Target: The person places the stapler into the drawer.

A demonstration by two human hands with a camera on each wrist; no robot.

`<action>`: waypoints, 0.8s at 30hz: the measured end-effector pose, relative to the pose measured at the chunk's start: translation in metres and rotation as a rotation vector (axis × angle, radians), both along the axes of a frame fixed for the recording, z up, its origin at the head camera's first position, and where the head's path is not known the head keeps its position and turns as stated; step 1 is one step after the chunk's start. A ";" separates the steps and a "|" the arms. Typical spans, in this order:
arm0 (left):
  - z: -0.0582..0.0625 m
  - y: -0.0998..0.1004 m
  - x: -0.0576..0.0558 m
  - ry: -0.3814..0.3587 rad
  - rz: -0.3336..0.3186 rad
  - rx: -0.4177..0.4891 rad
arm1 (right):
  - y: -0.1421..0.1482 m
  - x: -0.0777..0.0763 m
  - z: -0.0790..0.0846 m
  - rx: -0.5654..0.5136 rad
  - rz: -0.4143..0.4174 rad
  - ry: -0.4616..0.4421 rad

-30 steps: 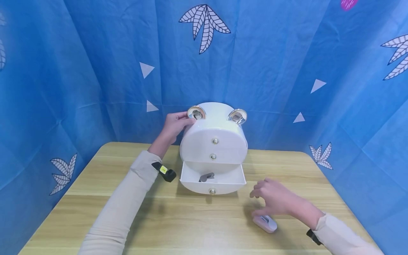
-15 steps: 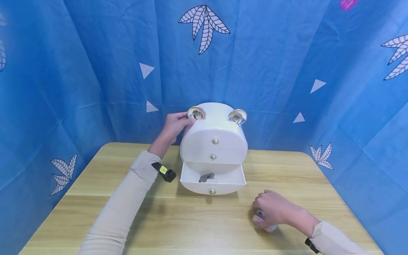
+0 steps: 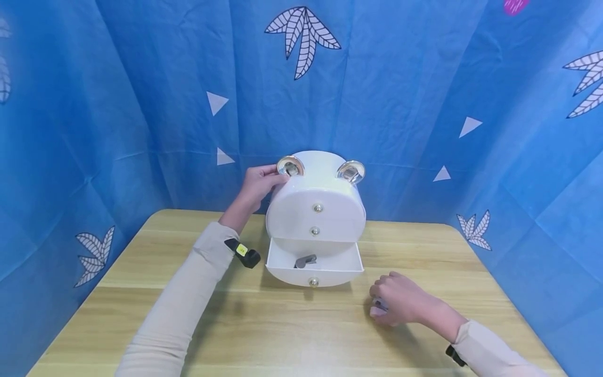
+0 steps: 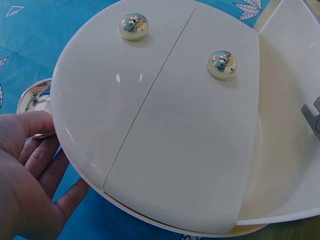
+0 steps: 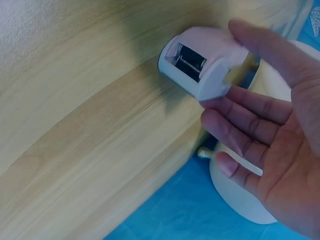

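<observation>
A white drawer cabinet [image 3: 313, 212] with gold ears stands at the back of the table. Its bottom drawer [image 3: 336, 256] is pulled out and contains a small grey piece [image 3: 306, 261] with a rounded end and a notch. My left hand [image 3: 259, 183] holds the cabinet by its left ear [image 3: 290, 166], fingers against the rounded side in the left wrist view. In the right wrist view, my right hand [image 5: 280, 125] pinches a small pink-and-white stapler [image 5: 202, 62] between thumb and fingers; it appears slightly above the table. From the head, my right hand [image 3: 398, 299] mostly hides it.
The wooden table [image 3: 282, 335] has rounded back corners. A blue patterned curtain [image 3: 400, 104] hangs close behind and on both sides. Gold knobs [image 3: 314, 231] stick out from the cabinet front, the lowest on the open drawer.
My right hand has come down on the stapler, taken hold of it, then shifted slightly up and left towards the drawer. My left hand and the cabinet have stayed still.
</observation>
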State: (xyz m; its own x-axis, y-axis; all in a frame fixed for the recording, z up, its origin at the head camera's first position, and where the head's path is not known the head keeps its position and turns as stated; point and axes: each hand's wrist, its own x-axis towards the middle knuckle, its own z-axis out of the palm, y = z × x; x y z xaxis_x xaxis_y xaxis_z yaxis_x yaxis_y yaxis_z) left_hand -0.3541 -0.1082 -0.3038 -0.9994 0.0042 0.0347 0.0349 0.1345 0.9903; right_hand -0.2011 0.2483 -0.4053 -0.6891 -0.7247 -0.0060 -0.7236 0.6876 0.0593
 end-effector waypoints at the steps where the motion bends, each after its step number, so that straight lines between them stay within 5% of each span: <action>1: 0.000 0.000 0.000 0.001 0.000 -0.001 | 0.000 -0.001 0.000 -0.004 -0.005 0.003; 15: 0.001 0.001 0.001 -0.010 0.002 -0.017 | 0.004 -0.002 0.009 -0.031 -0.065 -0.059; 24: 0.003 0.000 0.002 -0.023 0.007 -0.019 | 0.003 -0.013 0.042 -0.134 -0.050 0.004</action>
